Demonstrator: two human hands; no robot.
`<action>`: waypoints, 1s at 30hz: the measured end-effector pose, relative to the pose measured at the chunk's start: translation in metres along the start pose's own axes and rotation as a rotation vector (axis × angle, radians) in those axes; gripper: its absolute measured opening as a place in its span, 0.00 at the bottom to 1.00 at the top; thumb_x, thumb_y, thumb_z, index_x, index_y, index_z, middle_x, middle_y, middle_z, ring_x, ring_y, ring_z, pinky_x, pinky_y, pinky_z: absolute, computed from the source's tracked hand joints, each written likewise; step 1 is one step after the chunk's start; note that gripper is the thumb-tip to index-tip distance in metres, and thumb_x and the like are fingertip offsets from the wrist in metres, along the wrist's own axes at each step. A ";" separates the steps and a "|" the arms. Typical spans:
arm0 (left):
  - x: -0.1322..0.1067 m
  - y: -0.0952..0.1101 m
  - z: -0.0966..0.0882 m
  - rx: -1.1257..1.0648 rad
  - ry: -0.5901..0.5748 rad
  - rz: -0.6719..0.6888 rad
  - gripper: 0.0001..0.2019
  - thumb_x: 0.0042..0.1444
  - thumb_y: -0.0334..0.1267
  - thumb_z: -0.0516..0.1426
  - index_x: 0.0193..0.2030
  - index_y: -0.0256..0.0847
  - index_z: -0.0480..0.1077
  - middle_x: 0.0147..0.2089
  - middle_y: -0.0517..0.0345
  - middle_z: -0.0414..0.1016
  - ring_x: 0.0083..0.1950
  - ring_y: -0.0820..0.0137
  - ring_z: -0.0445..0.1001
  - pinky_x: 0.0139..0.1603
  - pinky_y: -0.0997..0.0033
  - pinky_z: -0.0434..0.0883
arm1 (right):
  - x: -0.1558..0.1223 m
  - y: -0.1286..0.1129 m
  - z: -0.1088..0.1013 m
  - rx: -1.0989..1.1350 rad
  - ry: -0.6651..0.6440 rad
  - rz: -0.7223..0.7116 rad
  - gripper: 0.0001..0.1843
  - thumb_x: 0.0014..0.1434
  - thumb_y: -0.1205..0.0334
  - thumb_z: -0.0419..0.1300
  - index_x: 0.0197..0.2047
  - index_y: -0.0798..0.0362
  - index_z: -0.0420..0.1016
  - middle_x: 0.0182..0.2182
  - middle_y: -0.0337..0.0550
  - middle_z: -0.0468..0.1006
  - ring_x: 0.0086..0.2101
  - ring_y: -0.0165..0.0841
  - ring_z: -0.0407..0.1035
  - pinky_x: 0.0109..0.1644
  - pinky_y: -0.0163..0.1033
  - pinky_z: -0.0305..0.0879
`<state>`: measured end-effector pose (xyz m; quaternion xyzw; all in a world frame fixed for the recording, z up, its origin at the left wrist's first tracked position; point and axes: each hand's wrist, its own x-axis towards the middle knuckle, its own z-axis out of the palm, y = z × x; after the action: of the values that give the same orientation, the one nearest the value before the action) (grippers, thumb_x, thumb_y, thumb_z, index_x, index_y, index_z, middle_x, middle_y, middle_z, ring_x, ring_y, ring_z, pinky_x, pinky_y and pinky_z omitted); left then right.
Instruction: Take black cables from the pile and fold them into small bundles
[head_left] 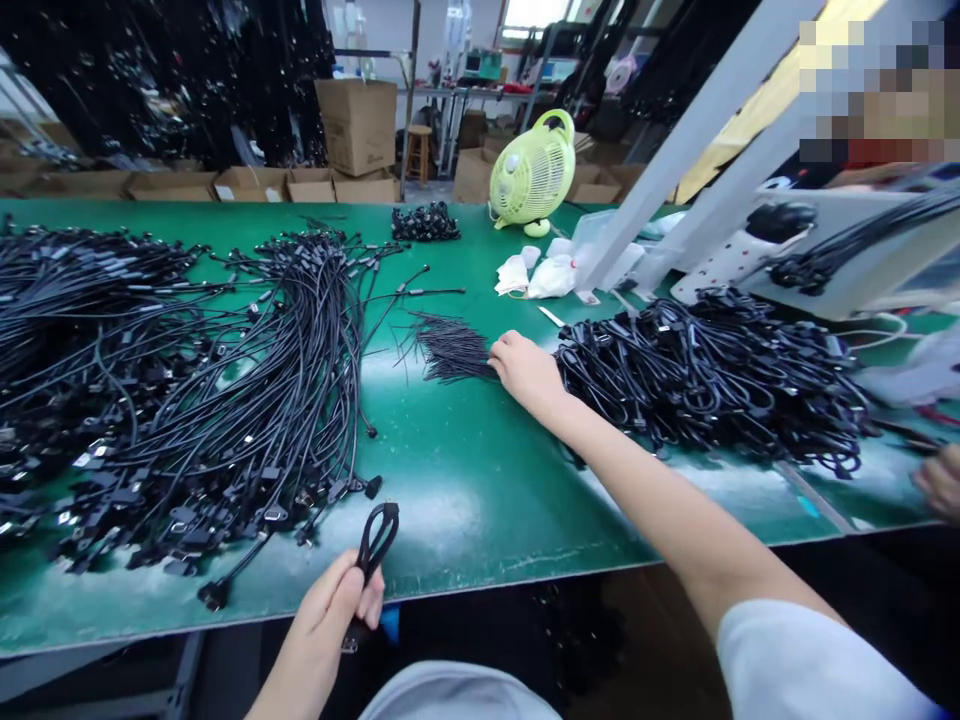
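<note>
My left hand (337,600) is closed around a black cable (379,540), folded into a small loop that sticks up above the fingers, over the table's front edge. Thin black twist ties (450,347) lie in a flat heap near the middle of the table. At the right end of that heap is my right hand (529,372), its fingers pinched on the tie ends; how many ties they hold is hidden. Just right of this hand lies a pile of folded black cables (705,380). Long unfolded cables (292,360) spread over the table's left side.
The green table (480,480) spans the view. A light-green fan (532,170) and white plastic bags (553,275) stand behind the ties. White posts (675,150) rise at right. Another person's hand (941,482) is at the right edge. Cardboard boxes (356,125) line the back.
</note>
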<state>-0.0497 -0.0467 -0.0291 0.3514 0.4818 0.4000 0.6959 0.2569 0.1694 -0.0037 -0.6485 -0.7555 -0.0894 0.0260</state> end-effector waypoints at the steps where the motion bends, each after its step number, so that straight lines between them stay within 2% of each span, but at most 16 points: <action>1: -0.001 0.001 0.001 -0.053 -0.005 -0.007 0.22 0.58 0.57 0.56 0.31 0.37 0.67 0.24 0.63 0.57 0.27 0.75 0.57 0.30 0.72 0.56 | -0.004 -0.002 -0.003 0.001 0.020 0.010 0.13 0.67 0.62 0.50 0.43 0.57 0.75 0.44 0.53 0.71 0.41 0.39 0.66 0.36 0.40 0.54; 5: -0.005 0.005 0.003 -0.164 -0.015 -0.038 0.21 0.56 0.56 0.59 0.31 0.37 0.66 0.23 0.67 0.53 0.23 0.79 0.51 0.25 0.75 0.52 | -0.013 -0.004 -0.010 0.044 0.103 0.049 0.14 0.67 0.62 0.48 0.42 0.56 0.75 0.42 0.52 0.72 0.38 0.38 0.65 0.36 0.39 0.55; 9: -0.010 0.004 0.008 -0.165 0.025 0.009 0.23 0.54 0.57 0.60 0.30 0.36 0.65 0.22 0.68 0.52 0.22 0.81 0.51 0.24 0.76 0.52 | -0.026 0.000 -0.017 0.108 0.284 0.050 0.14 0.65 0.63 0.50 0.40 0.57 0.76 0.42 0.54 0.72 0.42 0.41 0.65 0.43 0.42 0.58; 12: -0.013 0.004 0.015 -0.166 0.018 0.024 0.23 0.54 0.58 0.60 0.31 0.35 0.66 0.22 0.68 0.53 0.22 0.81 0.51 0.24 0.76 0.53 | -0.050 -0.014 -0.026 0.318 0.375 0.054 0.11 0.63 0.63 0.52 0.37 0.56 0.76 0.39 0.52 0.73 0.40 0.40 0.66 0.45 0.43 0.61; 14: -0.014 0.004 0.021 -0.185 -0.015 0.031 0.22 0.54 0.56 0.61 0.35 0.36 0.66 0.22 0.69 0.54 0.21 0.81 0.52 0.23 0.77 0.53 | -0.077 -0.040 -0.028 0.597 0.311 0.000 0.10 0.62 0.62 0.54 0.35 0.55 0.75 0.34 0.47 0.73 0.36 0.36 0.67 0.42 0.41 0.62; 17: -0.012 0.003 0.029 -0.220 -0.085 0.062 0.23 0.55 0.54 0.61 0.47 0.39 0.65 0.22 0.70 0.55 0.21 0.80 0.53 0.22 0.78 0.54 | -0.127 -0.095 -0.028 1.023 0.035 -0.150 0.08 0.60 0.59 0.58 0.32 0.53 0.75 0.29 0.40 0.72 0.30 0.31 0.66 0.35 0.36 0.62; 19: -0.010 -0.001 0.029 -0.208 -0.099 0.093 0.27 0.55 0.53 0.60 0.55 0.39 0.63 0.22 0.71 0.55 0.21 0.79 0.54 0.23 0.78 0.55 | -0.157 -0.127 -0.029 1.166 -0.107 -0.235 0.09 0.60 0.58 0.59 0.31 0.53 0.74 0.28 0.39 0.71 0.28 0.29 0.65 0.32 0.34 0.61; 20: -0.009 -0.004 0.028 -0.172 -0.086 0.118 0.28 0.56 0.53 0.60 0.56 0.37 0.63 0.22 0.70 0.56 0.21 0.79 0.55 0.23 0.77 0.55 | -0.168 -0.139 -0.029 1.175 -0.125 -0.270 0.09 0.61 0.59 0.59 0.31 0.53 0.74 0.28 0.39 0.71 0.28 0.29 0.65 0.32 0.34 0.61; 22: -0.010 -0.008 0.022 -0.056 -0.028 0.167 0.27 0.58 0.53 0.57 0.56 0.34 0.66 0.23 0.68 0.57 0.22 0.78 0.56 0.24 0.76 0.57 | -0.183 -0.154 -0.030 1.057 -0.052 -0.363 0.10 0.64 0.60 0.56 0.34 0.54 0.75 0.29 0.41 0.71 0.30 0.29 0.66 0.33 0.34 0.61; 24: -0.014 -0.010 0.015 0.093 0.048 0.210 0.24 0.61 0.50 0.54 0.57 0.35 0.67 0.25 0.66 0.61 0.24 0.77 0.58 0.26 0.74 0.58 | -0.187 -0.157 -0.031 0.791 0.130 -0.520 0.12 0.67 0.64 0.52 0.36 0.55 0.75 0.29 0.44 0.72 0.30 0.31 0.66 0.34 0.36 0.61; 26: -0.017 -0.009 0.011 0.253 0.100 0.262 0.21 0.62 0.46 0.53 0.57 0.37 0.69 0.28 0.63 0.65 0.26 0.75 0.60 0.29 0.73 0.60 | -0.184 -0.155 -0.034 0.509 0.345 -0.743 0.14 0.67 0.69 0.49 0.37 0.56 0.76 0.32 0.47 0.75 0.33 0.33 0.68 0.37 0.39 0.62; 28: -0.020 -0.007 0.007 0.410 0.092 0.314 0.15 0.61 0.42 0.54 0.50 0.39 0.73 0.29 0.60 0.68 0.29 0.72 0.63 0.32 0.72 0.62 | -0.177 -0.152 -0.040 0.311 0.496 -0.970 0.15 0.67 0.71 0.48 0.41 0.56 0.77 0.41 0.49 0.78 0.42 0.36 0.69 0.45 0.42 0.63; 30: -0.023 -0.003 0.006 0.496 0.041 0.293 0.10 0.59 0.40 0.54 0.37 0.39 0.74 0.26 0.60 0.68 0.28 0.72 0.63 0.31 0.71 0.61 | -0.170 -0.149 -0.050 0.193 0.541 -1.163 0.15 0.66 0.72 0.48 0.44 0.57 0.76 0.50 0.51 0.75 0.51 0.39 0.66 0.52 0.44 0.62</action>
<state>-0.0485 -0.0693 -0.0216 0.5688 0.5228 0.3732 0.5137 0.1328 -0.0258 0.0036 -0.0827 -0.9548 -0.1807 0.2209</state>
